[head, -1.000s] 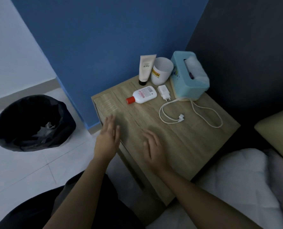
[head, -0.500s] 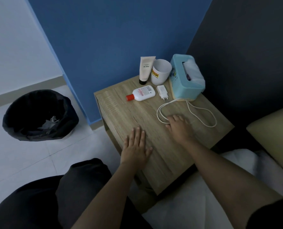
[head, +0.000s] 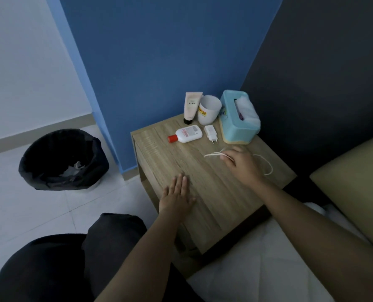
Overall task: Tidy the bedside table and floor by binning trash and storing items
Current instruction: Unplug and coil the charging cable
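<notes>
- We find the table [head: 214, 192] between the bin [head: 50, 182], on the floor [head: 28, 214] to its left, and the bed [head: 268, 269] to its right.
- Along the table's back edge stand, left to right, a tube [head: 191, 106], a cup [head: 208, 111] and a tissue box [head: 235, 127], close together.
- Just before them lie a bottle [head: 187, 134] on its side and, to its right, a charger plug [head: 210, 131].
- Nearer us, the cable [head: 266, 164] lies on the table, held in our right grip [head: 240, 164].
- Our left grip [head: 177, 197] rests flat near the front left edge.

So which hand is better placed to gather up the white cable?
Right. The right hand pinches the cable; the left hand lies flat on the bedside table, farther away.
</notes>
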